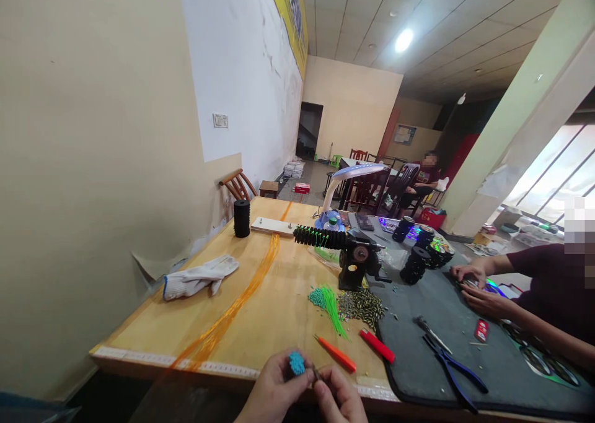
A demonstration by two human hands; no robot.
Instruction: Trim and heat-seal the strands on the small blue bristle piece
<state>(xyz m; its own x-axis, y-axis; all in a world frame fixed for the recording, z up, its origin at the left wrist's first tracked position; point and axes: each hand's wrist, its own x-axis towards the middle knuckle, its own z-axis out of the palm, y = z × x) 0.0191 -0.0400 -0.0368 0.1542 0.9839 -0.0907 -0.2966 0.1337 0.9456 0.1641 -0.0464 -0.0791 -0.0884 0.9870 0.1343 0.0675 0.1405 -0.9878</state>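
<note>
At the table's front edge, my left hand (274,387) is closed round a small bundle with a bright blue, knobbly top (296,363). Close beside it my right hand (343,399) is pinched, its fingertips almost meeting the left hand's. A thin dark piece shows between the hands, too small to name. Just beyond lie an orange pen-shaped tool (335,353) and a flat red stick-like item (377,346). Farther off are turquoise beads (317,297), bright green strands (332,311) and a heap of dark, shiny small pieces (367,308).
Orange strands (255,280) cross the table to a white board (272,226). A black hand-cranked device (356,265) stands behind the heaps. At left lies a white glove (202,276). Blue-handled pliers (453,370) rest on the grey mat (418,379); a co-worker's hands (481,287) work at right.
</note>
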